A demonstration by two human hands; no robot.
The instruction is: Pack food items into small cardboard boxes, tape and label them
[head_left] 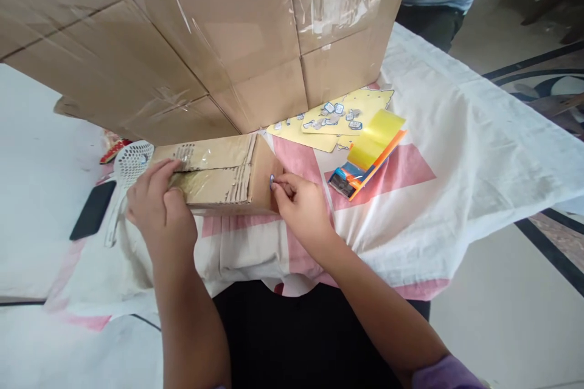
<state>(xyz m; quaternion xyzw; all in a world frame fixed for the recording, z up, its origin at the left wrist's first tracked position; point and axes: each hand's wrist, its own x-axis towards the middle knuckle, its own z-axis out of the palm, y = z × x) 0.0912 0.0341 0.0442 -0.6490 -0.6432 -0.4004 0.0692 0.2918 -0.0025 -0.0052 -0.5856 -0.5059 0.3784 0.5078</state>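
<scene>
Left hand (162,197) unclenched atop cardboard box (219,182), right hand (301,203) at its right end, tiny piece (272,181) pinched

Close in at nine o'clock you have the small box (219,188), matt cardboard with rough, ridged corrugation along its top. Toward eleven, your large taped boxes (246,30) are matt cardboard under glossy clear tape (356,10). The sheets (314,141) at half past one look like paper. Near half past two you see a plastic dispenser (378,164) with shiny film (376,137); at three, creased cloth (456,134). Farther out at nine, your perforated spoon (132,158) looks plastic, the phone (93,209) smooth.
</scene>
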